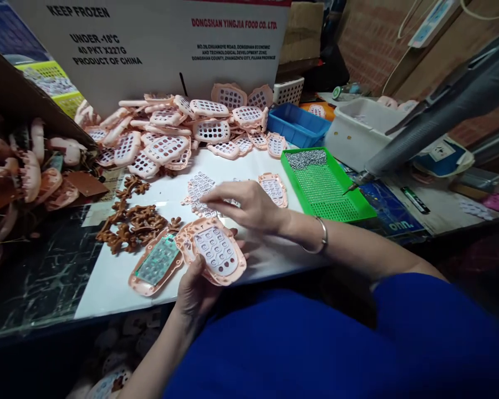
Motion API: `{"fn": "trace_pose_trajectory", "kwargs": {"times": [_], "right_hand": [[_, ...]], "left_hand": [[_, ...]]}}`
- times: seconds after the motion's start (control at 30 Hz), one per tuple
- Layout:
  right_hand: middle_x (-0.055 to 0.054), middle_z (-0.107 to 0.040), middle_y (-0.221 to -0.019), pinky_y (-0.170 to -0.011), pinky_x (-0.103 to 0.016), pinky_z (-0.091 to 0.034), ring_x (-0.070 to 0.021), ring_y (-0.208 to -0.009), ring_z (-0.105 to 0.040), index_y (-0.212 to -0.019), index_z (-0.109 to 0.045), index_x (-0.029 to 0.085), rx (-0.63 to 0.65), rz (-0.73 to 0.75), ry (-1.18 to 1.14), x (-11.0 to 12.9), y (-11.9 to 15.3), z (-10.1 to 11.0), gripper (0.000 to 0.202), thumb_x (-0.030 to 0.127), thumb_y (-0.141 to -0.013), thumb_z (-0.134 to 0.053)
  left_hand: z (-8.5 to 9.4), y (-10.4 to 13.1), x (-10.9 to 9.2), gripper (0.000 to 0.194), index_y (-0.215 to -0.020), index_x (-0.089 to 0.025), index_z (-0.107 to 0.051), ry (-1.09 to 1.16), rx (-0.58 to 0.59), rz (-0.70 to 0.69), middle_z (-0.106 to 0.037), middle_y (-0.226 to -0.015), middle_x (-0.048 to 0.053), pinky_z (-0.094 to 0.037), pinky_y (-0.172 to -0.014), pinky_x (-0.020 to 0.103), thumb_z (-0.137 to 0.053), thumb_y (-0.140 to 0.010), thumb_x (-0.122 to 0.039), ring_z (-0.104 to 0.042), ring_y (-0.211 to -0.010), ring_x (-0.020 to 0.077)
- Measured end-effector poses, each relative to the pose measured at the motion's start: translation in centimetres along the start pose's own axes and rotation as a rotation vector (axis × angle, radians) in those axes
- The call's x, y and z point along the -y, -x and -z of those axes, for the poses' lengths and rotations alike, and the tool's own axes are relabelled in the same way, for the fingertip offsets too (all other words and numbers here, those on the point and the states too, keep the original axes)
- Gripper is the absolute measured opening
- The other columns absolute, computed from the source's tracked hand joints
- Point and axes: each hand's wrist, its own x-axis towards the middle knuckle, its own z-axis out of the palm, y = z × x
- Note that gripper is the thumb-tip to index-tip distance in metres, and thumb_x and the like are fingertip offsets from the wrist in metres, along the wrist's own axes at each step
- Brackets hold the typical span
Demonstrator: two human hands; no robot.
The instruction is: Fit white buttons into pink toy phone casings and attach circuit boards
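My left hand point(195, 288) grips a pink plastic shell point(238, 260), its thumb over the near edge and fingertips showing behind. White keypad buttons fill most of the shell's holes; a few holes at the lower end show dark. My right hand point(249, 205) is stretched over a small pile of whitish buttons point(199, 185), fingers extended and slightly apart. Whether its fingertips touch a button is too small to tell. Left of the held shell lies another pink shell point(143, 287) with a green circuit board point(158, 257). A further shell point(273, 190) with buttons lies beyond my right wrist.
Pink shells point(168, 147) are heaped at the back before a white carton point(158, 72). Brown branching plastic parts point(137, 224) lie left. A green tray point(328, 183) holds small metal pieces. Beyond stand a blue bin point(298, 126) and white tub point(353, 138). An electric screwdriver point(416, 122) hangs right.
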Motion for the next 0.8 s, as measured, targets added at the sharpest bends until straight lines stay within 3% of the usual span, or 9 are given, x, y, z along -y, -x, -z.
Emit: {"fn": "trace_pose_trajectory", "kwargs": {"times": [0.17,0.37,0.47,0.57,0.7,0.8], "right_hand": [[-0.008,-0.067,-0.108,-0.079,-0.030,-0.038,-0.0179,-0.098,-0.057,-0.100,-0.069,0.015,0.346,-0.227,0.370,-2.1,-8.4,-1.2,0.030,0.008,-0.088,-0.043],[-0.013,-0.068,-0.095,-0.074,-0.031,-0.036,-0.0217,-0.091,-0.056,-0.085,-0.070,0.010,0.432,-0.338,0.383,-4.6,-12.0,-3.6,0.016,0.005,-0.073,-0.061],[-0.010,-0.067,-0.086,-0.072,-0.030,-0.037,-0.0200,-0.085,-0.056,-0.078,-0.068,0.011,0.430,-0.370,0.344,-5.6,-12.6,-4.0,0.009,0.009,-0.069,-0.068],[-0.007,-0.066,-0.091,-0.072,-0.028,-0.038,-0.0153,-0.084,-0.055,-0.084,-0.064,0.012,0.338,-0.367,0.268,-5.5,-12.7,-3.5,0.007,0.015,-0.077,-0.064],[-0.003,-0.064,-0.085,-0.073,-0.024,-0.042,-0.0081,-0.075,-0.055,-0.084,-0.058,0.011,0.151,-0.287,-0.272,-3.2,-10.1,-1.6,0.007,0.012,-0.078,-0.062],[0.001,-0.061,-0.076,-0.069,-0.022,-0.044,-0.0059,-0.070,-0.054,-0.079,-0.055,0.012,0.142,-0.226,-0.586,-0.5,-5.7,-0.1,0.010,0.013,-0.075,-0.064]], "left_hand": [[0.8,-0.2,-0.2,0.073,-0.133,-0.027,-0.050,-0.045,0.082,0.006,-0.067,-0.119,0.013,-0.046,-0.099,0.055,-0.077,-0.068,-0.048,-0.062,-0.112,0.0362],[0.5,-0.1,-0.3,0.082,-0.137,-0.026,-0.046,-0.040,0.120,0.027,-0.059,-0.131,0.015,-0.046,-0.098,0.057,-0.078,-0.065,-0.050,-0.060,-0.113,0.0391],[0.4,-0.2,-0.3,0.083,-0.135,-0.026,-0.048,-0.046,0.129,0.037,-0.058,-0.133,0.015,-0.045,-0.099,0.056,-0.079,-0.063,-0.052,-0.058,-0.116,0.0397],[0.4,-0.2,-0.3,0.083,-0.134,-0.026,-0.049,-0.043,0.117,0.028,-0.059,-0.131,0.015,-0.044,-0.100,0.056,-0.079,-0.062,-0.054,-0.058,-0.115,0.0390],[0.4,-0.4,-0.2,0.085,-0.133,-0.029,-0.050,-0.031,0.070,-0.050,-0.063,-0.126,0.013,-0.046,-0.099,0.052,-0.081,-0.058,-0.055,-0.064,-0.108,0.0355],[0.3,-0.5,-0.1,0.090,-0.132,-0.030,-0.051,-0.033,0.050,-0.091,-0.066,-0.122,0.012,-0.047,-0.098,0.053,-0.084,-0.052,-0.056,-0.065,-0.104,0.0353]]}}
